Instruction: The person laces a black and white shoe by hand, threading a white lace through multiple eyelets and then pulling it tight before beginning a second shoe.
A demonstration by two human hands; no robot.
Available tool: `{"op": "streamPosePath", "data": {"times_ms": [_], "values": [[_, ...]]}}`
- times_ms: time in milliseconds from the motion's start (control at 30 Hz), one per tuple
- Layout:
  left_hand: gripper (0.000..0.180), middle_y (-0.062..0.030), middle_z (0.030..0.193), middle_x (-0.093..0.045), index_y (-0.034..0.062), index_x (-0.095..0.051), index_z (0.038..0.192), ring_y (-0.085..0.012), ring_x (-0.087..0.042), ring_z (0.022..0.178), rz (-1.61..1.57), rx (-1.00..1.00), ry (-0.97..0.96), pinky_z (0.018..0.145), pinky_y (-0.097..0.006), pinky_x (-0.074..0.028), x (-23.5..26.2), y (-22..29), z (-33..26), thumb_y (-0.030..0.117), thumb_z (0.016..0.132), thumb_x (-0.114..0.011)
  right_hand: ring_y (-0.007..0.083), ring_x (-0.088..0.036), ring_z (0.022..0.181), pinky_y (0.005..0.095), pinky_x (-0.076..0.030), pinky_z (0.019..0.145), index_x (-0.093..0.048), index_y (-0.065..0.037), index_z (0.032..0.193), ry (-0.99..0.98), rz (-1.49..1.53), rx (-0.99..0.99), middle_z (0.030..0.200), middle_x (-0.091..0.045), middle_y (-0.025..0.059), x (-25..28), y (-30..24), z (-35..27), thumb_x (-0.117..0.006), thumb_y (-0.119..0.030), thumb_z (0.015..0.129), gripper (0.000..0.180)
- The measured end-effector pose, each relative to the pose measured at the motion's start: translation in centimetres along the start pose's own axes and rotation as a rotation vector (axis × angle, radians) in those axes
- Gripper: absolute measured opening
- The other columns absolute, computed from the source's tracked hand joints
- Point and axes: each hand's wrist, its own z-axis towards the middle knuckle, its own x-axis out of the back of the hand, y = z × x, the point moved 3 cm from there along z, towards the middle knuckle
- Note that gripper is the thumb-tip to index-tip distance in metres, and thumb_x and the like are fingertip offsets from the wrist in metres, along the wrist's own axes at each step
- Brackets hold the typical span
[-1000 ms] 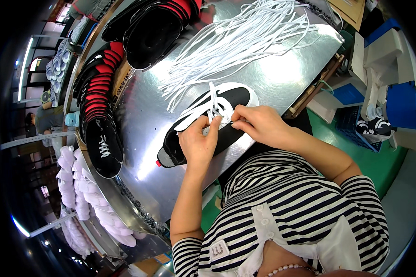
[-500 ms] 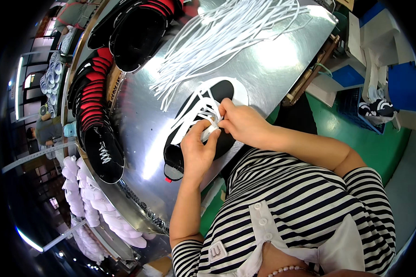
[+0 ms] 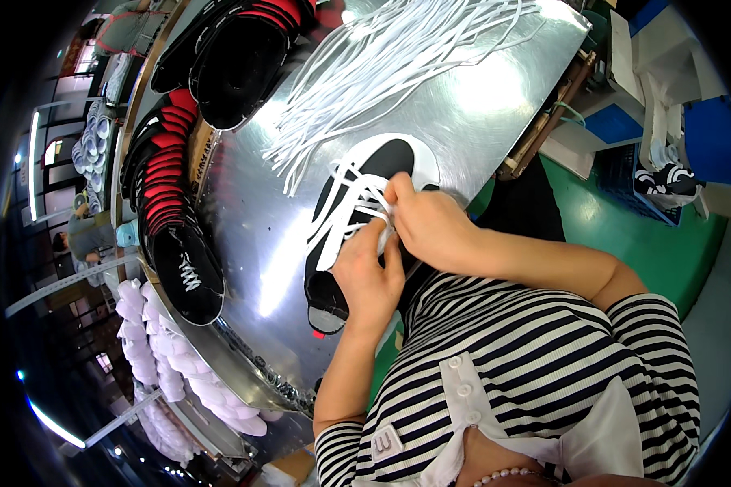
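Observation:
A black and white sneaker (image 3: 395,158) lies on the metal table (image 3: 252,195), its toe pointing away and its heel with a red tab toward me. White shoelace (image 3: 339,223) crosses its tongue area, with long loose strands along the left side. At the right-hand eyelet edge, my left hand (image 3: 371,264) pinches with thumb and forefinger close to the lace. My right hand (image 3: 432,223) has its fingertips closed on the lace just above. The pinched bit of lace is mostly hidden by the fingers.
A bundle of white laces (image 3: 374,73) lies at the table's far side. Stacked black and red shoe uppers (image 3: 166,174) line the left edge, with a larger black one (image 3: 240,73) behind. A blue crate (image 3: 625,183) stands on the green floor at right.
The sneaker has turned slightly, its heel shifting right and nearer to me. My left hand has moved right and nearer along with it; my right hand stays close to the eyelets.

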Motion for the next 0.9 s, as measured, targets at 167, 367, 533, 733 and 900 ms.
{"op": "streamPosePath", "data": {"times_ms": [167,367,533,733,900], "values": [[0.02,-0.0151,0.079,-0.065,0.0003,-0.064,0.101,-0.0327,-0.062,0.069,0.025,-0.077,0.018,0.062,-0.04,-0.047,0.0,-0.4,0.0,0.005,0.082,-0.069,0.0395,-0.063,0.062,0.0487,-0.048,0.059,-0.043,-0.001,0.104,-0.006,0.125,-0.003,0.068,-0.063,0.0191,-0.7,1.3,-0.2,-0.055,-0.014,0.093,0.022],[0.016,-0.0141,0.075,-0.066,0.0007,-0.065,0.094,-0.0311,-0.063,0.064,0.185,-0.083,0.094,0.058,-0.038,-0.048,1.7,-0.7,-1.1,0.007,0.081,-0.073,0.0191,-0.066,0.067,0.0313,-0.05,0.061,-0.059,-0.003,0.101,0.065,-0.027,0.124,0.078,-0.066,0.007,6.7,3.6,-2.3,-0.066,-0.013,0.09,0.017],[0.015,-0.012,0.07,-0.062,0.0023,-0.065,0.091,-0.0294,-0.061,0.061,0.19,-0.175,0.091,0.056,-0.038,-0.047,1.4,0.3,-1.2,0.005,0.078,-0.073,0.0197,-0.067,0.066,0.0326,-0.051,0.056,-0.06,-0.006,0.106,-0.046,0.142,0.411,0.08,-0.066,0.0103,8.7,-2.9,0.5,-0.062,-0.002,0.082,0.024],[0.01,-0.0099,0.068,-0.061,0.0032,-0.065,0.086,-0.0268,-0.058,0.058,0.221,-0.238,0.194,0.055,-0.037,-0.044,1.7,0.6,-2.0,0.003,0.078,-0.071,0.0304,-0.065,0.065,0.0418,-0.047,0.052,-0.054,-0.004,0.09,-0.266,-0.497,0.662,0.07,-0.063,0.0082,2.0,-3.4,2.2,-0.066,-0.012,0.076,0.02],[0.011,-0.0062,0.065,-0.059,0.005,-0.066,0.086,-0.0215,-0.057,0.057,0.29,-0.277,0.214,0.055,-0.034,-0.041,1.3,0.1,-3.0,0.006,0.077,-0.073,0.0309,-0.066,0.072,0.0419,-0.049,0.061,-0.06,-0.006,0.096,-0.473,-0.492,0.359,0.074,-0.067,0.0091,2.1,-3.4,3.2,-0.069,-0.015,0.079,0.021]]}}
